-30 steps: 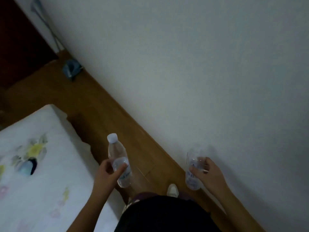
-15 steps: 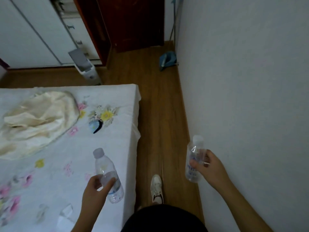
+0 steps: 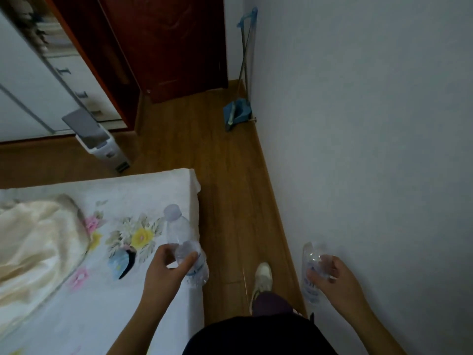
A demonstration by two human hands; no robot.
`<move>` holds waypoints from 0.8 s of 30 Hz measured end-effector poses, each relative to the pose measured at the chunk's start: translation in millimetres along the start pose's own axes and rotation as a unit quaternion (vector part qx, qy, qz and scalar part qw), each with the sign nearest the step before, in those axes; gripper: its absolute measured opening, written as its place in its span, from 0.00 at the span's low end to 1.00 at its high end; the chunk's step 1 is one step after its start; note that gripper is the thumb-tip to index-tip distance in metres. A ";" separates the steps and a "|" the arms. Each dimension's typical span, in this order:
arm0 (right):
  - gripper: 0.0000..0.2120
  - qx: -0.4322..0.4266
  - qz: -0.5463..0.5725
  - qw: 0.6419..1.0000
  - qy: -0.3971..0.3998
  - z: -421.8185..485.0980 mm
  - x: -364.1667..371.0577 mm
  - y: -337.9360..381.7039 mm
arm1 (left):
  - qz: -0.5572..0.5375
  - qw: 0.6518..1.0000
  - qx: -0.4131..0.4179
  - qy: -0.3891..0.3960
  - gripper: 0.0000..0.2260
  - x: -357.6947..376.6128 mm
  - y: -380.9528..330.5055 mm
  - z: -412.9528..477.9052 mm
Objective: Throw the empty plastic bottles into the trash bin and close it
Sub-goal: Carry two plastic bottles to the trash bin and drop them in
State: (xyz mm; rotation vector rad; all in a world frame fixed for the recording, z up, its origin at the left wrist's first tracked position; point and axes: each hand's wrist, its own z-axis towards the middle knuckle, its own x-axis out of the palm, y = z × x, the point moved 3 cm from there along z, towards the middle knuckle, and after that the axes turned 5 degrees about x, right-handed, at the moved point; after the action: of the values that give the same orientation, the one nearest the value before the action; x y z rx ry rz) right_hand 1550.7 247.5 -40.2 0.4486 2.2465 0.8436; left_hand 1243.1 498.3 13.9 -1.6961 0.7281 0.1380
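My left hand [image 3: 163, 272] grips a clear plastic bottle [image 3: 183, 234] with a pale cap, held upright over the bed's right edge. My right hand [image 3: 332, 278] holds a second clear bottle [image 3: 311, 275] close to the wall on the right. A white trash bin [image 3: 102, 147] with its grey lid raised stands on the wooden floor beyond the bed's far corner, in front of the wardrobe. Both hands are far from the bin.
A bed [image 3: 102, 290] with a floral sheet and a cream blanket [image 3: 33, 242] fills the lower left. A narrow wooden floor strip [image 3: 230, 201] runs between bed and white wall [image 3: 371, 149]. A blue dustpan with broom [image 3: 236, 112] leans at the wall near a dark red door [image 3: 174, 47].
The view has swung from the wall toward the room and moved forward along the bed. The bin and door now appear closer. Both hands still hold their bottles.
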 end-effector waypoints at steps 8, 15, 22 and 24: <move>0.33 -0.016 -0.015 0.999 0.047 141.8 27.1 118.5 | -0.006 0.999 -0.010 -0.052 0.16 3.3 -44.2 146.8; 0.32 -0.129 -0.048 0.978 0.160 247.2 86.1 310.1 | -0.028 0.985 -0.069 -0.158 0.16 -24.9 -68.1 237.1; 0.37 -0.183 -0.067 0.955 0.223 320.6 144.9 444.5 | -0.048 0.966 -0.120 -0.222 0.16 -48.6 -67.8 323.9; 0.38 -0.177 -0.076 0.956 0.220 347.7 157.8 467.6 | -0.044 0.965 -0.127 -0.224 0.17 -51.4 -69.2 363.7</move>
State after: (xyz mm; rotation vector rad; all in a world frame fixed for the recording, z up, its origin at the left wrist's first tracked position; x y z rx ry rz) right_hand 1719.9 824.8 9.1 -0.0915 2.4061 1.3332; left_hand 1344.7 857.6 -1.8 -1.8458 0.3049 0.5534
